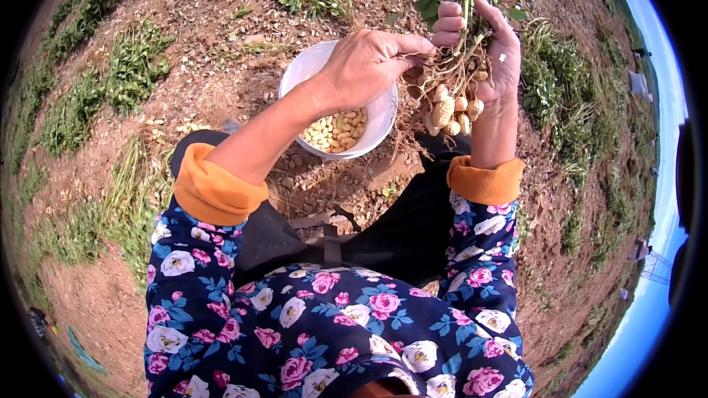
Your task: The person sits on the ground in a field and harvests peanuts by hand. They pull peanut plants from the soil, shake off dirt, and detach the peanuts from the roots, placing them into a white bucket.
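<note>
My right hand (504,58) grips an uprooted peanut plant (464,22) by its lower stems, with the green leaves at the top of the view. Several pale peanut pods (444,110) hang in a cluster below the tangled roots (451,66), beside my right wrist. Reaching across from the left, my left hand (365,66) pinches the roots between thumb and fingers; what else is in that pinch is hidden. Under the left forearm stands a white bucket (391,116), partly covered by the arm. Loose peanuts (336,131) cover the part of its bottom that shows.
My bent legs (398,215) in dark trousers flank the ground before me. Pulled plants lie in heaps on the left (135,66) and right (553,77). A few scattered peanuts (185,126) rest on the soil near my left knee. Reddish, littered soil (221,5) surrounds the bucket.
</note>
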Tool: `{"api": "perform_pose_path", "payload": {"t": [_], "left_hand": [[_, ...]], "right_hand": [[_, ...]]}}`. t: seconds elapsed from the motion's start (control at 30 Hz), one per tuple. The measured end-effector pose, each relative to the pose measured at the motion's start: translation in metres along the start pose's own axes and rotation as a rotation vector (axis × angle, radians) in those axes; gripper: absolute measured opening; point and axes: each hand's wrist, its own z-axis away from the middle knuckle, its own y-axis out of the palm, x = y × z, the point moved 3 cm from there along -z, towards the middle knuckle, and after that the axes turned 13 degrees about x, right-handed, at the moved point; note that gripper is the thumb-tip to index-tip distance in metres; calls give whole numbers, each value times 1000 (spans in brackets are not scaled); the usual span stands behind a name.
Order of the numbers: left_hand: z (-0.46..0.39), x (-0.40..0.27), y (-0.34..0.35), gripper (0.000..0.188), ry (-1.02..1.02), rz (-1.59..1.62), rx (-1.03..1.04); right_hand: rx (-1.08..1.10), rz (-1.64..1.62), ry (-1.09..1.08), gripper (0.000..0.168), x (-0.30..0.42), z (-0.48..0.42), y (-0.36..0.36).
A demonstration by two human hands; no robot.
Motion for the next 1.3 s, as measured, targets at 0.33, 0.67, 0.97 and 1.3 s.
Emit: {"api": "perform_pose_path", "payload": {"t": [0.33, 0.67, 0.97, 1.3], "left_hand": [[-3, -1, -3, 23, -214, 120, 21], [-3, -1, -8, 24, -360, 327, 96], [4, 30, -64, 33, -450, 39, -254], [5, 6, -31, 16, -117, -264, -423]], "right_hand": [[5, 80, 27, 17, -6, -3, -6], [-51, 243, 35, 16, -11, -3, 0], [33, 161, -14, 26, 7, 16, 18], [-466, 563, -212, 32, 1, 10, -16]]}}
